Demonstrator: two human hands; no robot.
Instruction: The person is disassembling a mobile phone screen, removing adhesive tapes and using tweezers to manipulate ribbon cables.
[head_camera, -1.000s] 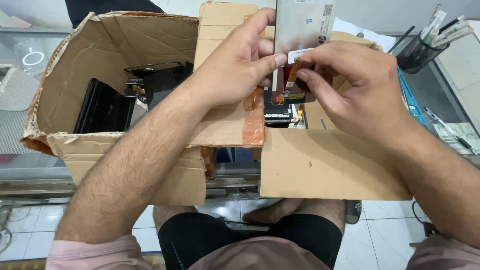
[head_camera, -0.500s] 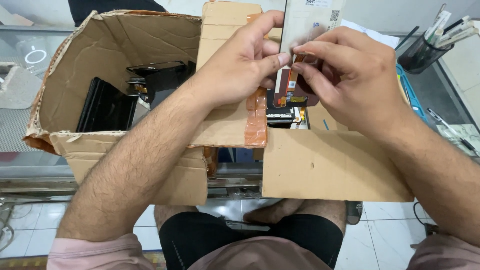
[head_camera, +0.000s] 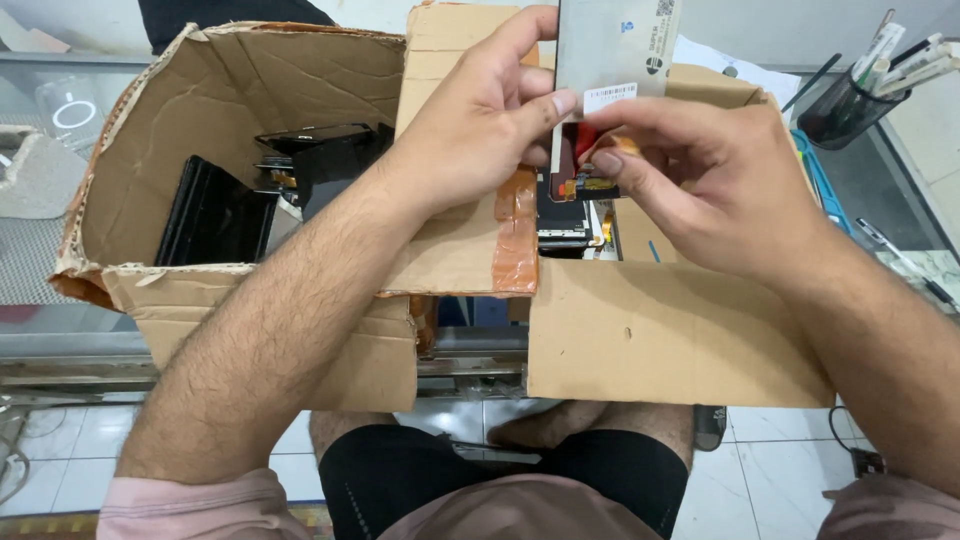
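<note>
Slowly, over that one second, the screen (head_camera: 617, 50) had gone up a bit, so its top was cut off by the edge of the picture. The right hand (head_camera: 715, 190) had slid up along the bottom of it. A second before, that hand sat lower and more to the side.

The left hand (head_camera: 480, 125) pinched the screen's left edge between thumb and fingers. The right hand's fingertips squeezed the orange and red cable (head_camera: 590, 150) that hung under the screen. Both hands were closed on it, up in the air over the middle of the box (head_camera: 660, 330).

The screen was one flat, thin, grey plate with a white sticker. It looked smooth and shiny. The box was brown cardboard, rough and torn at the rim, with orange tape (head_camera: 517, 235) on one flap. Inside on the left lay a few black flat parts (head_camera: 215, 215), about three, dark and glossy. One more part (head_camera: 565, 215) sat under the hands.

One dark cup (head_camera: 840, 110) with several pens stood at the far right, well apart from the hands.
</note>
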